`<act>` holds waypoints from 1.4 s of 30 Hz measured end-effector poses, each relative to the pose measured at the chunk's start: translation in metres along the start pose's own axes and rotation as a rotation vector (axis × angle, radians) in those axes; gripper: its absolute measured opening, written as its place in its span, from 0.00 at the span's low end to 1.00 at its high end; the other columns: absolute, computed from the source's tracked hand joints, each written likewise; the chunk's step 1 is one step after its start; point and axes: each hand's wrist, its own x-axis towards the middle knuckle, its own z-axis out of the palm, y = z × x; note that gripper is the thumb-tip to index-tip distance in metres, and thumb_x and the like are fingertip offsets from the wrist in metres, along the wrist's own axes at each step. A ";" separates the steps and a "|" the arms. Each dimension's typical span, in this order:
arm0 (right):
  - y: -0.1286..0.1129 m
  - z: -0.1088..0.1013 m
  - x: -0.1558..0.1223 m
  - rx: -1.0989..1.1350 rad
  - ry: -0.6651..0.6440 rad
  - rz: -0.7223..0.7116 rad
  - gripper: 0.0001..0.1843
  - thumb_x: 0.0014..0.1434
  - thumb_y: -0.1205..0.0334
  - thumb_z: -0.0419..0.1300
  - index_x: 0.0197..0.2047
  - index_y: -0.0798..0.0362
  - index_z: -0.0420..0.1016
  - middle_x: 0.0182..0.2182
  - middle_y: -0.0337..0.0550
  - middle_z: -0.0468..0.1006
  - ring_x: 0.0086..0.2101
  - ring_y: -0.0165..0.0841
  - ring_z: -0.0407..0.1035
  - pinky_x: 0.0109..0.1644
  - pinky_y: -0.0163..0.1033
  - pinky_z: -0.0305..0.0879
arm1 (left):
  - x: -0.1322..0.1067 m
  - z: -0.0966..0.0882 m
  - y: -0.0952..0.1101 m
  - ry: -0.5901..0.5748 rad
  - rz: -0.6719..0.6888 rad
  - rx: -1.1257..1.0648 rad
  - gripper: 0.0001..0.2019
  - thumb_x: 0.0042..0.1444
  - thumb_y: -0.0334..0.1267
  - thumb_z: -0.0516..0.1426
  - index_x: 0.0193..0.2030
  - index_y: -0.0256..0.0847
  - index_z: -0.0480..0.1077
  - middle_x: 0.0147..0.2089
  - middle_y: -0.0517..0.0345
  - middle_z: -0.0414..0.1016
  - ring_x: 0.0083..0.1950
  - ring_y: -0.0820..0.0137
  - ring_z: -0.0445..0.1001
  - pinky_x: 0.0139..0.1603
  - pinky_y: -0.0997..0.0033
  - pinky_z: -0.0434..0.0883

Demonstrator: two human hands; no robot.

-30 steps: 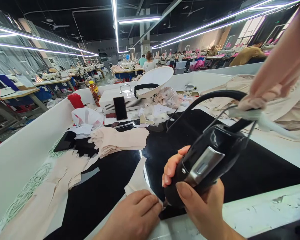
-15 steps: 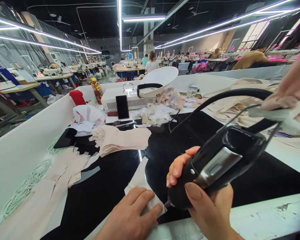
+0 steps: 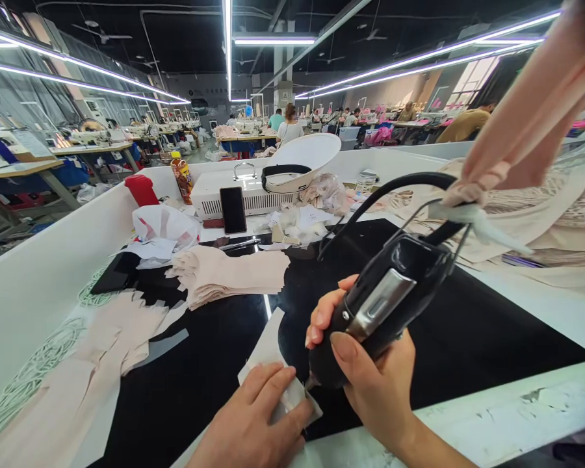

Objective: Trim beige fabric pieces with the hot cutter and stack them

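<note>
My right hand point(image 3: 370, 380) is wrapped round a black hand-held cutting tool point(image 3: 380, 305) with a silver panel; its tip touches a pale fabric piece point(image 3: 268, 354) on the black mat point(image 3: 468, 331). A black cable point(image 3: 394, 185) arcs up from the tool, tied with pink cloth point(image 3: 521, 130). My left hand point(image 3: 253, 422) lies flat on the fabric piece, fingers extended, pressing it beside the tool's tip.
A stack of pale pink cut pieces point(image 3: 229, 273) lies mid-table, more point(image 3: 88, 383) at the left. At the back stand a white box point(image 3: 224, 192), a phone point(image 3: 233, 210), a white bowl-shaped lamp point(image 3: 302, 159), a red container point(image 3: 140, 190), a bottle point(image 3: 181, 177). People work at far tables.
The tool and my right hand have shifted slightly left and tilted more steeply. My left hand has slid forward onto the fabric piece.
</note>
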 end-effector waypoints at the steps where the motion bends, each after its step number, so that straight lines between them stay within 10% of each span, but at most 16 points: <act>1: -0.001 0.001 0.000 -0.005 0.006 0.000 0.19 0.62 0.52 0.76 0.51 0.42 0.75 0.32 0.35 0.79 0.27 0.29 0.72 0.29 0.34 0.75 | -0.001 0.000 0.000 -0.006 0.005 0.004 0.12 0.75 0.39 0.55 0.58 0.45 0.77 0.56 0.44 0.81 0.58 0.56 0.84 0.56 0.58 0.84; 24: 0.005 0.011 0.009 -0.060 0.006 -0.026 0.14 0.62 0.63 0.73 0.47 0.44 0.74 0.31 0.34 0.80 0.27 0.29 0.73 0.32 0.34 0.77 | -0.012 0.022 0.007 0.076 -0.059 -0.009 0.13 0.72 0.48 0.60 0.55 0.45 0.77 0.60 0.40 0.79 0.62 0.50 0.80 0.55 0.51 0.84; 28: 0.000 0.011 0.007 -0.035 -0.001 -0.018 0.15 0.62 0.58 0.75 0.46 0.45 0.75 0.30 0.35 0.79 0.26 0.29 0.73 0.30 0.34 0.77 | -0.018 0.010 0.010 -0.110 0.023 0.053 0.23 0.74 0.54 0.59 0.68 0.44 0.72 0.65 0.42 0.77 0.66 0.53 0.78 0.59 0.60 0.82; 42: 0.004 0.006 -0.003 -0.013 -0.013 -0.053 0.16 0.64 0.55 0.74 0.50 0.43 0.76 0.31 0.37 0.81 0.28 0.30 0.75 0.32 0.34 0.79 | 0.003 -0.005 -0.004 0.015 0.007 -0.019 0.16 0.80 0.34 0.47 0.53 0.33 0.76 0.46 0.49 0.83 0.50 0.64 0.84 0.55 0.67 0.83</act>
